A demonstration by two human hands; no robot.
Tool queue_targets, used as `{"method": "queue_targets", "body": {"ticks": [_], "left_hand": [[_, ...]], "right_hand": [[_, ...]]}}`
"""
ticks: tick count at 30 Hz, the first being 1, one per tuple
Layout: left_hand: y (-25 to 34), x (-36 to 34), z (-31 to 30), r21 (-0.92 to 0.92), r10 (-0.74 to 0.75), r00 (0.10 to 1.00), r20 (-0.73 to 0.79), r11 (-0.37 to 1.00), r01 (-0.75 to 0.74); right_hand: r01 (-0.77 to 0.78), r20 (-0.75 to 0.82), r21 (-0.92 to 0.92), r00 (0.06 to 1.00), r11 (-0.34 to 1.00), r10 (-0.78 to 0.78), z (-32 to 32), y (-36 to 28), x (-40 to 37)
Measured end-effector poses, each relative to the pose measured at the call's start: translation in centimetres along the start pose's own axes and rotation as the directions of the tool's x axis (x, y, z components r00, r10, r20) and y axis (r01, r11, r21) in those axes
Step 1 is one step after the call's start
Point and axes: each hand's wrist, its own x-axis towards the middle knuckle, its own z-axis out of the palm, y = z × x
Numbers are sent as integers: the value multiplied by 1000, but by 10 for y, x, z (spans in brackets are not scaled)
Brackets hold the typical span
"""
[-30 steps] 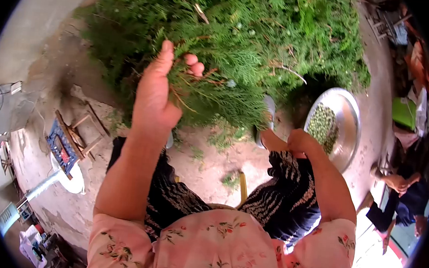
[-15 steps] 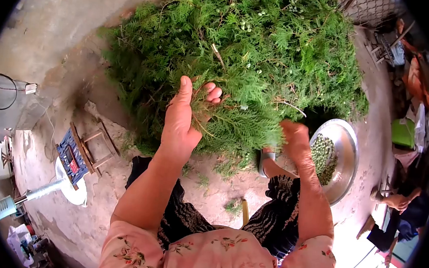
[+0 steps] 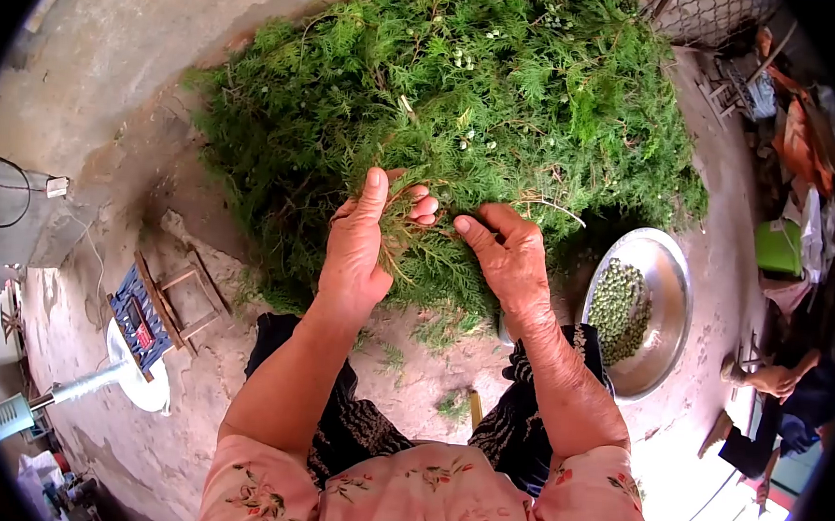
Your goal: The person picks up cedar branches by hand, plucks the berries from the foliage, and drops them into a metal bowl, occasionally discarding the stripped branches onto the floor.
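Note:
My left hand (image 3: 356, 242) has its fingers curled round a green conifer sprig (image 3: 437, 262), thumb pointing up. Feathery leaves of the sprig spread to the right, in front of the big pile of cut conifer branches (image 3: 543, 124). My right hand (image 3: 514, 267) is beside the sprig, thumb and forefinger drawn together at its leaves. Whatever lies between those fingertips is too small to make out. To the right of that hand, a round metal basin (image 3: 665, 346) holds many small green cones (image 3: 617, 308).
A small wooden stool frame (image 3: 188, 293) and a fan (image 3: 138, 377) are at the left. Leaf scraps (image 3: 451, 403) lie on the floor between my knees. Another person's hand (image 3: 777, 378) shows at the far right, below a green container (image 3: 779, 247).
My right hand has moved left, from near the basin to the sprig, and its fingers have come into view. My left hand keeps hold of the sprig.

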Motion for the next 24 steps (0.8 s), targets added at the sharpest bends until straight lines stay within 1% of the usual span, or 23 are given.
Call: {"method": "queue_targets", "body": {"ticks": [1, 2, 3, 4, 6, 7, 9, 10, 11, 13, 14, 15, 17, 18, 20, 21, 22, 23, 24], "left_hand": [[1, -1, 0, 0, -1, 1000, -1, 1000, 1], [2, -2, 2, 0, -5, 999, -34, 1000, 5], [2, -3, 3, -1, -8, 998, -66, 1000, 8], [2, -4, 4, -2, -7, 998, -66, 1000, 7], [1, -6, 5, -15, 0, 1000, -25, 1000, -1], [0, -7, 6, -15, 2, 1000, -25, 1000, -2], [-2, -11, 6, -9, -79, 997, -8, 997, 79], [-5, -12, 8, 69, -41, 999, -36, 997, 43], [-8, -14, 9, 69, -38, 999, -38, 997, 41], [-13, -17, 9, 353, 101, 995, -15, 931, -89], [-11, -17, 10, 285, 45, 998, -32, 958, -34], [-13, -17, 10, 284, 49, 998, -35, 958, -37], [-17, -15, 6, 200, 93, 984, -151, 978, -62], [-17, -15, 4, 200, 94, 984, -151, 978, -63], [-17, -14, 1, 219, 117, 991, -60, 970, -101], [-17, -14, 0, 219, 116, 992, -59, 971, -100], [-17, -14, -1, 285, 138, 990, -36, 951, -122], [-16, -14, -2, 349, 160, 987, -13, 926, -146], [-14, -15, -2, 349, 159, 987, -12, 926, -144]], "right_hand": [[-1, 0, 0, 1000, 1000, 1, 1, 1, 0], [-115, 43, 152, 993, 982, 110, 3, -1, 0], [-230, 102, 294, 973, 928, 209, 5, -3, 1], [-230, 102, 293, 973, 928, 208, 7, -3, 2], [-214, 65, 384, 977, 898, 204, 11, -1, 3], [-213, 66, 384, 977, 899, 203, 12, -4, 4], [-299, 85, 477, 951, 826, 296, 12, -12, 4], [-299, 86, 477, 952, 826, 295, 14, -14, 4], [-295, 73, 488, 952, 821, 299, 15, -14, 4], [-294, 66, 501, 951, 814, 303, 18, -17, 3], [-286, 89, 507, 956, 813, 281, 18, -20, 2], [-278, 111, 513, 960, 812, 258, 19, -22, 1], [-281, 146, 536, 960, 796, 241, 18, -23, 2], [-286, 175, 557, 958, 780, 226, 17, -23, 2], [-265, 165, 563, 964, 783, 207, 19, -20, 1], [-244, 155, 568, 970, 786, 189, 19, -17, 1], [-244, 154, 568, 970, 786, 191, 19, -16, 1], [-242, 172, 528, 969, 814, 176, 19, -14, 0], [-238, 190, 488, 968, 840, 164, 18, -14, 0]]}}
